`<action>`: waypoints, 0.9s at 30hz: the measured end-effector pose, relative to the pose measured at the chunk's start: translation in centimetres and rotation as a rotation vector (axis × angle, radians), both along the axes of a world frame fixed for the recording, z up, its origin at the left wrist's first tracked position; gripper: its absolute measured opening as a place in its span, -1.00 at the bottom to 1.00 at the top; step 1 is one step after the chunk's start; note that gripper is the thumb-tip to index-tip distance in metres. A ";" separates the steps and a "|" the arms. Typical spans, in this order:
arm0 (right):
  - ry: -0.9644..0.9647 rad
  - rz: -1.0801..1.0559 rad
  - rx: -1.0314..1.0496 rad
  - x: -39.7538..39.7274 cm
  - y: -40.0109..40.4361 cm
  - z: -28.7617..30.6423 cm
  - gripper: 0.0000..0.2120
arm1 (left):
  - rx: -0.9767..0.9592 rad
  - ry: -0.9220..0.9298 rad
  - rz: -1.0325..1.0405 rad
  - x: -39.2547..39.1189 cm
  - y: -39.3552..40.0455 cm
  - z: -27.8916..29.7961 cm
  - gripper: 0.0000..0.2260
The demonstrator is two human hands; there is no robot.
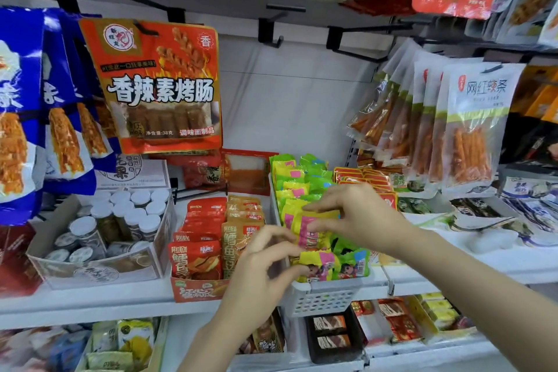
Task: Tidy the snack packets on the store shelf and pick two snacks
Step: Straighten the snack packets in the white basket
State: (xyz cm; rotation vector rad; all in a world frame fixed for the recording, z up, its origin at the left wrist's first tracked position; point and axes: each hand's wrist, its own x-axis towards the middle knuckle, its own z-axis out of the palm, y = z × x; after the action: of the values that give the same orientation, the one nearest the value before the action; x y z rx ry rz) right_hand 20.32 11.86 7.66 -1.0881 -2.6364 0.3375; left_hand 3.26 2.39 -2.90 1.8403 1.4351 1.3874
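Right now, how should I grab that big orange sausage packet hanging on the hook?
Pinch the big orange sausage packet by its bottom sealed edge, coming from the front and below. It hangs flat and faces you, its lower edge free above the shelf goods, so it can lift outward off its hook.

- Bright, even store light from above; white shelf [90, 302] and back panel [290, 100] read slightly washed out.
- Soft shadows only, under the hanging packets and beneath the left hand [259, 272].
- Glossy orange packet [157, 84] shows mild sheen, print still legible.
- Wide-angle bending: blue packets [18, 106] at far left stretch and curve.
- Top edge and lower left corner soft, smeared; centre sharpest.
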 end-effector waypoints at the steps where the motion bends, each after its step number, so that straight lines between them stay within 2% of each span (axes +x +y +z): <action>1: 0.057 -0.031 -0.050 0.3 0.2 0.5 -0.65 | -0.020 -0.010 0.004 -0.1 0.0 -0.1 -0.94; 4: 0.136 -0.082 -0.101 0.8 0.9 1.3 -0.89 | -0.053 -0.029 -0.011 -0.4 -0.2 0.2 -0.85; 6: 0.051 -0.059 -0.065 0.2 0.8 0.7 -0.93 | -0.063 -0.020 -0.026 -0.4 -0.2 0.2 -0.77; 8: -0.041 -0.047 -0.010 -0.6 0.6 -0.3 -0.96 | -0.073 -0.013 -0.039 -0.4 -0.1 0.1 -0.80; 11: -0.129 -0.052 -0.001 -1.2 0.9 -0.9 -0.94 | -0.079 -0.014 -0.060 -0.3 0.1 -0.2 -0.78; 17: -0.176 0.044 -0.126 -0.5 1.0 0.4 -0.88 | -0.047 -0.008 -0.055 -0.1 0.1 -0.4 -0.79; 21: -0.242 0.057 -0.020 -0.6 0.3 -0.4 -0.91 | -0.043 -0.016 -0.073 0.1 0.2 -0.3 -0.75; 23: -0.272 0.072 0.007 -0.7 0.4 -0.1 -0.91 | -0.041 -0.008 -0.073 0.1 0.1 -0.4 -0.79; 26: -0.100 0.024 -0.129 0.1 1.3 1.4 -0.86 | -0.062 0.016 -0.078 0.0 0.2 -0.8 -0.93; 27: -0.020 -0.025 -0.106 0.4 1.7 1.8 -0.85 | -0.065 0.030 -0.076 -0.1 0.3 -1.0 -0.92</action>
State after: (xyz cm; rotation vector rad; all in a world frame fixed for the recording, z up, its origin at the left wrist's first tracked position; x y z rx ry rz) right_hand 20.74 13.58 9.43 -1.1612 -2.6472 0.4677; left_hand 3.17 2.71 -3.89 1.8616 1.3938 1.2669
